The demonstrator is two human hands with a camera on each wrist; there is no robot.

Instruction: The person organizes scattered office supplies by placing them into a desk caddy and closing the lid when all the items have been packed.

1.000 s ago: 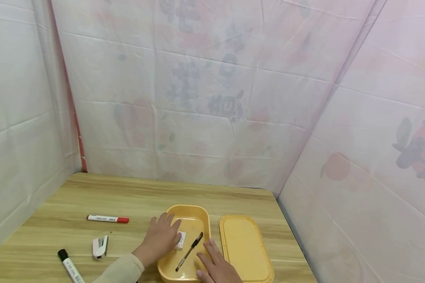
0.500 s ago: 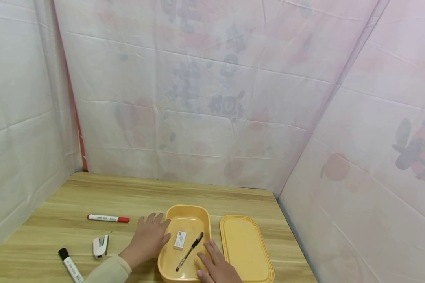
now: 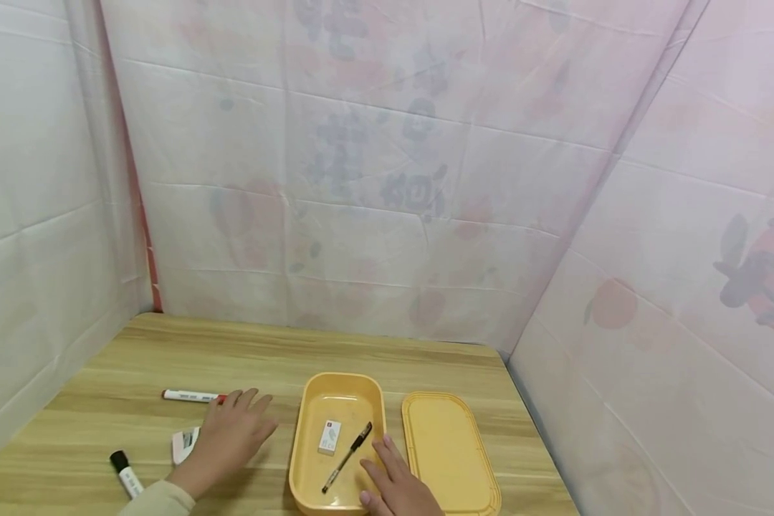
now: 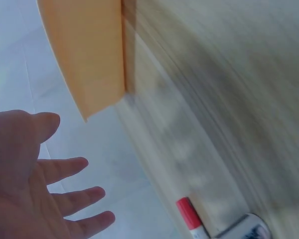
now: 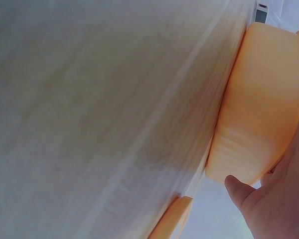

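My left hand hovers over the table left of the yellow plastic box, fingers spread and holding nothing. It overlaps the small white stapler and the red cap of a white marker. In the left wrist view, the red cap and part of the stapler appear well beyond the fingertips. Extended fingers of my right hand rest at the box's right rim. Inside the uncovered box lie a small white printed carton and a black-capped clear gel pen.
The yellow lid lies flat to the right of the box. A black-capped marker is at the front left. Pale printed sheets wall in the wooden table at the back and sides.
My left hand has lifted out of the box, leaving the white carton in view, and moved left over the table toward the stapler and red marker. My right hand stays at the rim.
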